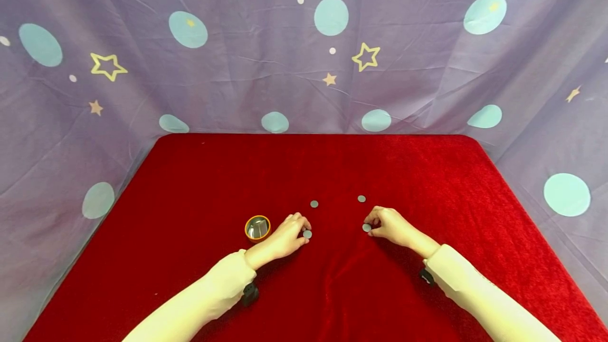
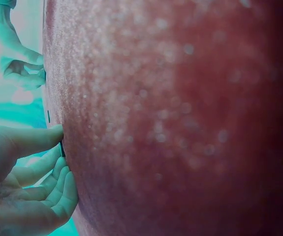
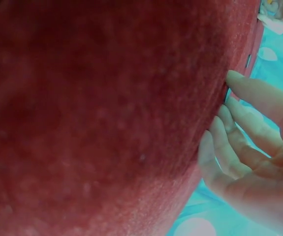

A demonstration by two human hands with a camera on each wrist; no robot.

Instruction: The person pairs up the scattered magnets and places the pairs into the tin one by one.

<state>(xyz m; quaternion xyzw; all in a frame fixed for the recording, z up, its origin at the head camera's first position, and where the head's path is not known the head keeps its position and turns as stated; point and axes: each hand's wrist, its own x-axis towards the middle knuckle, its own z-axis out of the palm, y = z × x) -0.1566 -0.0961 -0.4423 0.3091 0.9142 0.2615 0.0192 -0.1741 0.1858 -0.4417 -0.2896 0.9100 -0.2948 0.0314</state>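
Note:
On the red velvet cloth point(image 1: 332, 173) lie several small grey coins. My left hand point(image 1: 304, 230) has its fingers curled down onto one coin point(image 1: 307, 234), pinching its edge between thumb and fingers point(image 2: 57, 169). My right hand point(image 1: 369, 224) pinches another coin point(image 1: 367, 227) in the same way, a fingertip point(image 3: 237, 81) on its edge point(image 3: 226, 94). Two more coins point(image 1: 314, 203) point(image 1: 361, 198) lie loose just beyond the hands. Both wrist views are mostly filled by the blurred cloth.
A small round tin with an orange rim point(image 1: 257, 227) stands just left of my left hand. The cloth's edges drop off at the left, right and far sides. A purple backdrop with stars and dots point(image 1: 304, 57) hangs behind.

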